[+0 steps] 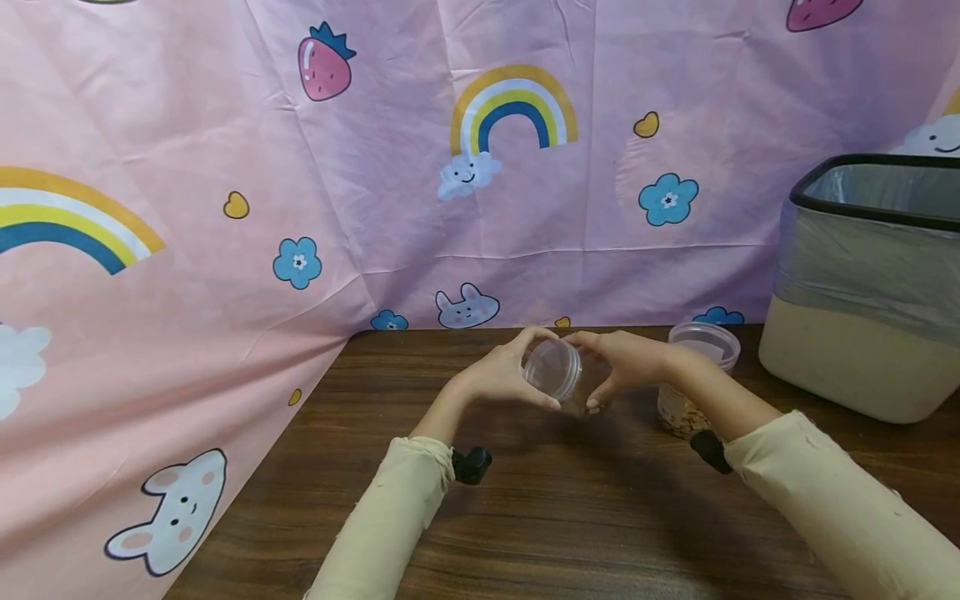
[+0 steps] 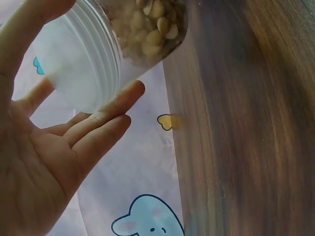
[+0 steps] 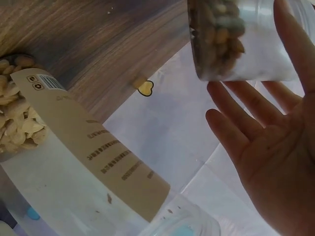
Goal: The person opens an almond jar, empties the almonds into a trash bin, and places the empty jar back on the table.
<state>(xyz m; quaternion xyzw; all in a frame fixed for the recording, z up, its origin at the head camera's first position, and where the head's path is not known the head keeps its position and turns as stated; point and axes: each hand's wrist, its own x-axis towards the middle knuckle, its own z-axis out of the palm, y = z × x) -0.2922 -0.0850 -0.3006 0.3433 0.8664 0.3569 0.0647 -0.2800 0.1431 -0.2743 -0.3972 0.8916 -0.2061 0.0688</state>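
A small clear jar (image 1: pixel 552 368) is held tilted above the table, its round, ridged top end toward my left hand (image 1: pixel 501 373). That hand grips this end between thumb and fingers. From the other side my right hand (image 1: pixel 624 360) holds the jar, thumb on one side and fingertips on the other. Brownish flat beans or seeds (image 2: pixel 153 29) lie at the jar's lower end in the left wrist view. Whether the clear top is a separate lid I cannot tell. A taller clear jar (image 1: pixel 675 408) stands beyond the right forearm, with pale flakes or kernels (image 3: pixel 19 115) inside.
A dark brown wooden table (image 1: pixel 480 517) lies beneath the hands. At the right stands a beige bin (image 1: pixel 847 358) with a dark rim and plastic liner. The taller jar bears a tan printed label (image 3: pixel 98 142). A pink patterned cloth (image 1: pixel 405 208) hangs behind and at the left.
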